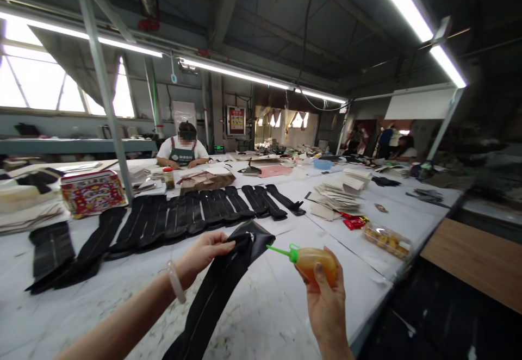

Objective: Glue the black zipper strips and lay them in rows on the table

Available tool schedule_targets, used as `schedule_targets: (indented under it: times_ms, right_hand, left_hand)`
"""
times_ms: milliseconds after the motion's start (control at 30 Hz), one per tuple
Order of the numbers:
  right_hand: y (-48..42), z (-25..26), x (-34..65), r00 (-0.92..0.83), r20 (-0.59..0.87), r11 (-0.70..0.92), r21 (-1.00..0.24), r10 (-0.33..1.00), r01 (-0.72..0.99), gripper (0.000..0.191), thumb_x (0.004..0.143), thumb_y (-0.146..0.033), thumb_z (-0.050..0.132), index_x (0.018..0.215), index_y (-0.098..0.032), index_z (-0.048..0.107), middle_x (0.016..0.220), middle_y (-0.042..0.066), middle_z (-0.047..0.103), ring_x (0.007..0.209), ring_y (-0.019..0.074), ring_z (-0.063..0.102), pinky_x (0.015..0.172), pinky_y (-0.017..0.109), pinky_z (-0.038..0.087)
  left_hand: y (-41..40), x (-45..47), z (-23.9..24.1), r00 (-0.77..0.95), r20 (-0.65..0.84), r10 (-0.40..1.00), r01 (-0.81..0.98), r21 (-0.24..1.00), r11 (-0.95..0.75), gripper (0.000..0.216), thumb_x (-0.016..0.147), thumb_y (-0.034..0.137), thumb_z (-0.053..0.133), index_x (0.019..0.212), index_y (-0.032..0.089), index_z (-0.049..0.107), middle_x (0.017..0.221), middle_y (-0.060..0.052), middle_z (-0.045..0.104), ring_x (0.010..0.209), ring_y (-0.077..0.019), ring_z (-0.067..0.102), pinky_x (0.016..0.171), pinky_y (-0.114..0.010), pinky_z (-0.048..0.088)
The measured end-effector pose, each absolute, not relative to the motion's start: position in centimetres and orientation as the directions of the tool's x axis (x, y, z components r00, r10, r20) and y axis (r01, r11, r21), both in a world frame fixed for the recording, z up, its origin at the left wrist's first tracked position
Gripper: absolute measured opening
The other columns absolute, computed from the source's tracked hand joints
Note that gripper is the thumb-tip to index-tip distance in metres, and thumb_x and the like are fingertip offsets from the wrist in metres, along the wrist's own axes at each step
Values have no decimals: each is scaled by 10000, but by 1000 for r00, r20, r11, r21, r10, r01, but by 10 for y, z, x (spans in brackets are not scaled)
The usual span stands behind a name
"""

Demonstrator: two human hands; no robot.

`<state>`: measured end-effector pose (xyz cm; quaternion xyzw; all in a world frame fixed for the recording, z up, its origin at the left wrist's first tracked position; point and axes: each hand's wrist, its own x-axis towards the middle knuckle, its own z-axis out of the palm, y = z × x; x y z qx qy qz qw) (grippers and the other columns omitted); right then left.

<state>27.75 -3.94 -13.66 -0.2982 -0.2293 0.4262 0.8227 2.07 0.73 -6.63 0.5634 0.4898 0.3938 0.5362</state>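
My left hand [210, 248] pinches a long black strip [216, 289] near its upper end, where a shiny black flap [261, 240] folds out. The strip's lower part hangs down toward the bottom of the view. In my right hand [326, 305] is a squeeze bottle [314, 262] of amber liquid with a green cap and a thin green nozzle. Its nozzle tip points left, right by the flap's edge; whether they touch I cannot tell. Beyond my hands, several similar black strips [179, 216] lie side by side across the white table [281, 305].
A red patterned box [93, 192] stands at left beside a metal post [106, 88]. To the right are stacked pale sheets [336, 194], a red packet [354, 221] and a clear food box [386, 240]. Across the table sits a person in an apron [183, 153].
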Motion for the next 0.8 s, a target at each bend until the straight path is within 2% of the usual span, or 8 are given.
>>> schedule_targets:
  times_ms: [200,400,600,800]
  right_hand:
    - [-44,-136,276,537,157,465,-728,829,-504,558,684,-367,821,1183,-287,584,1062,11,641,914,207,655,775,400,578]
    - [-48,-137,274,520,167,457,-736,837,-499,564,678,-331,832,1184,-274,588,1034,16,653,888,195,649,758,363,575]
    - [-50,-141,272,483,180,444,-736,857,-512,559,691,-330,828,1190,-278,580,989,-3,667,845,172,651,756,341,572]
    - [-53,-139,270,478,119,401,-735,870,-547,595,649,-342,853,1167,-261,570,966,-8,679,823,168,661,729,323,566]
  left_hand:
    - [8,26,-64,194,-100,976,159,985,69,493,511,578,803,630,178,540,551,58,516,558,-120,417,587,-254,261]
    - [6,27,-64,202,-74,977,171,984,39,450,588,562,768,644,182,533,560,64,496,564,-122,413,590,-255,254]
    - [5,31,-61,199,-84,976,179,983,48,436,597,546,761,646,180,530,571,62,490,566,-116,400,589,-253,253]
    - [5,37,-60,191,-99,977,192,980,61,454,566,558,772,620,181,523,548,65,482,547,-108,390,562,-243,249]
